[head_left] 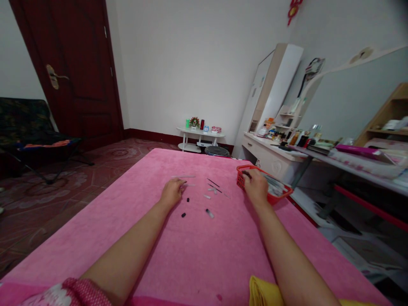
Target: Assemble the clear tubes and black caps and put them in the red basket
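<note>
My left hand rests low over the pink cloth, fingers curled together beside a pale thin stick. A small dark tip shows at its fingertips; what it holds is too small to name. Beyond it lies a clear thin rod. My right hand is at the left part of a red plastic basket, fingers bent over the rim, with something dark at the fingertips. Clear plastic packets fill the basket. Between my hands lie two thin dark sticks and a small whitish piece.
Nearer me on the cloth are a black cap, another black cap and a clear piece with a dark end. Yellow fabric lies by my right forearm. A cluttered dressing table stands right, a folding chair left.
</note>
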